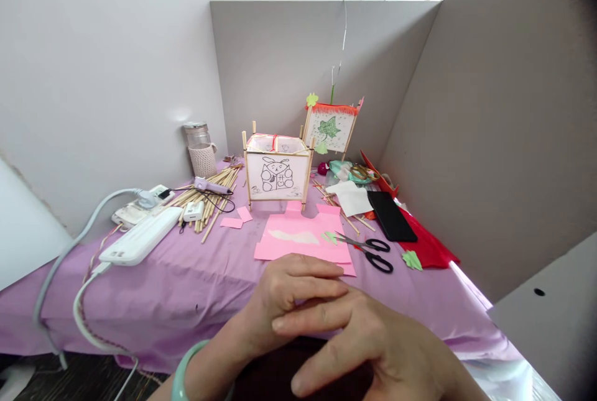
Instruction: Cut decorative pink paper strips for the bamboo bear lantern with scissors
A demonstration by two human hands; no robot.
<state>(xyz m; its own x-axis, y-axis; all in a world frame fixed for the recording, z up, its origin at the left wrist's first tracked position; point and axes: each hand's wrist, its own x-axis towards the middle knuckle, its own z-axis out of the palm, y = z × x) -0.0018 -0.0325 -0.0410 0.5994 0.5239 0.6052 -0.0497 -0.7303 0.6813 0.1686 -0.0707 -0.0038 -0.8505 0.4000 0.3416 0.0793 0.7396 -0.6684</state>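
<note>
Paper [303, 225], pink and flat, lies on the purple cloth [214, 270] just beyond the left hand [280, 292] and right hand [361, 323], long axis running left to right, the left hand nearer. The hands overlap, loosely spread, and look empty.

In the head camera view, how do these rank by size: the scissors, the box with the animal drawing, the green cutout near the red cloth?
1. Box with the animal drawing
2. Scissors
3. Green cutout

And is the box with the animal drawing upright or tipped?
Upright: the box stands on its stick legs, animal drawing right way up.
</note>
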